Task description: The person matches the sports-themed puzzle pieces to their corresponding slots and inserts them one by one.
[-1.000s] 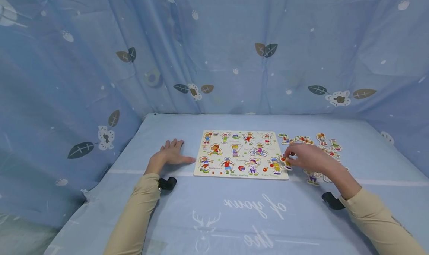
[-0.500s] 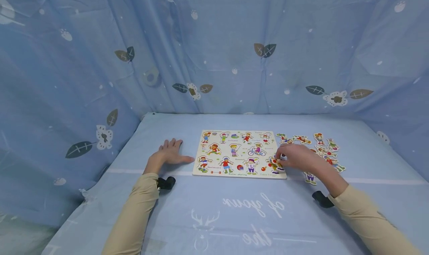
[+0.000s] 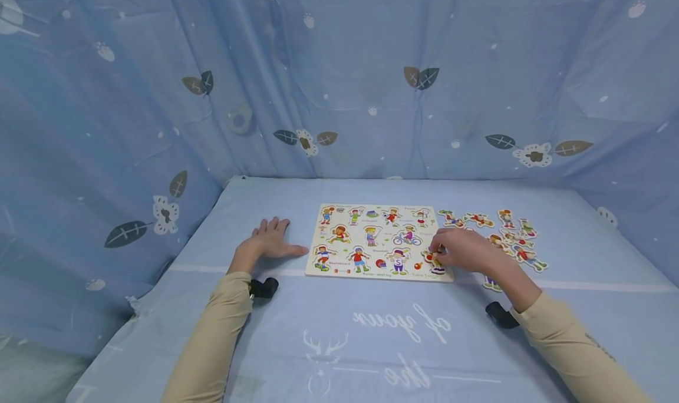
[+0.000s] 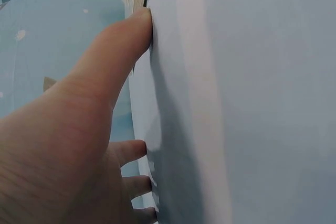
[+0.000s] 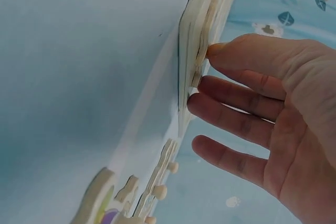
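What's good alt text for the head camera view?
A person's right hand holds a small puzzle piece at the near right corner of a board with cartoon children playing sports. The left hand lies spread on the blue cloth beside the board's left edge; more pieces lie to the board's right.

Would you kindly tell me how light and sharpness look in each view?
Head: even light, small lettering on the puzzle board barely readable; left wrist: soft shadow on the cloth beside the left hand; right wrist: dim cloth, right hand fairly sharp.
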A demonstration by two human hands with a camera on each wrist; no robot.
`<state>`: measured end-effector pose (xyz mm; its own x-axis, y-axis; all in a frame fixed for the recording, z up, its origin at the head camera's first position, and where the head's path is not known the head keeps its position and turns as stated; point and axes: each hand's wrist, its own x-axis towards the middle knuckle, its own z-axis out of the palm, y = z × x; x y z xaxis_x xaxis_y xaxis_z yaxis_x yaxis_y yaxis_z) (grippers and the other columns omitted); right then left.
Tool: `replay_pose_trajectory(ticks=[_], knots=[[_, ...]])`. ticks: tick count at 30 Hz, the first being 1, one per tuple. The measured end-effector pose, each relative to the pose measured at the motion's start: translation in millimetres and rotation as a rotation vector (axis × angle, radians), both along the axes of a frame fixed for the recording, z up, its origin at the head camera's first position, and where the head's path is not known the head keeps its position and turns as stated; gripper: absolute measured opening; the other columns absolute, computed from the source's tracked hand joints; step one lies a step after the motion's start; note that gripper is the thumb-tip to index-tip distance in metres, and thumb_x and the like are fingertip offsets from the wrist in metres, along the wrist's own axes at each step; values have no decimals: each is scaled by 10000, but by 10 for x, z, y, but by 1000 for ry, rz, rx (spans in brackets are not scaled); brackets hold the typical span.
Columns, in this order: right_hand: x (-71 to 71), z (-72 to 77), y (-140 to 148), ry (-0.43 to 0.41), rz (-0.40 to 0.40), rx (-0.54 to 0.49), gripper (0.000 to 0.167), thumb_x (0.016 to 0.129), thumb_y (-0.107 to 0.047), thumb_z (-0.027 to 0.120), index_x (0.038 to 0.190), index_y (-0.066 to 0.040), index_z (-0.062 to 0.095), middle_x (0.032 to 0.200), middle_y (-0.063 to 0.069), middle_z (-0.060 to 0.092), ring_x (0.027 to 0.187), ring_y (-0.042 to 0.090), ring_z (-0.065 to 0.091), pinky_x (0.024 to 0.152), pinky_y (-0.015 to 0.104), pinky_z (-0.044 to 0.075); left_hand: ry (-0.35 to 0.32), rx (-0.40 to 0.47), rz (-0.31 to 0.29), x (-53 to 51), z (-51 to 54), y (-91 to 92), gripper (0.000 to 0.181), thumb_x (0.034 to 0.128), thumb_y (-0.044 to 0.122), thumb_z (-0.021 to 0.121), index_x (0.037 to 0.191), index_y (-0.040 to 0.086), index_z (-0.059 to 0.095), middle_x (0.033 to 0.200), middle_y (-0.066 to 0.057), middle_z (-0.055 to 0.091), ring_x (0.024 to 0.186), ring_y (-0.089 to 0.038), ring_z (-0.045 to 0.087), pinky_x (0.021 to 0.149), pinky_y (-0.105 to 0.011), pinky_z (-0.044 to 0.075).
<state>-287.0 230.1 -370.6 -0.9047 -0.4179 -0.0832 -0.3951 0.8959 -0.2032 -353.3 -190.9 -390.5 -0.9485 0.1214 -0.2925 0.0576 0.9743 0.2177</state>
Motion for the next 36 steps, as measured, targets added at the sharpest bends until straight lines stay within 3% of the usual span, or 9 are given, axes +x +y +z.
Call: replay_pose_trajectory(ticks=[28,36], knots=[[17,16,25,-31,-5,-28,88,894,-177,717,975,-163,747,1019,-14,678,872,145,589,771,373,523,-14,14,-17,-2,2,-17,1098,837,684,601,1576,15,139,1619,-292,53,1480,-505,-19,1199,-616,59],[50,162,251,24,-34,-67,200,897,-164,718,1081,-88,732,1126,84,684,1000,262,635,844,471,541,-14,6,-9,6,7,-2,1095,841,688,596,1577,21,137,1621,-288,59,1483,-497,-14,1200,-612,60]])
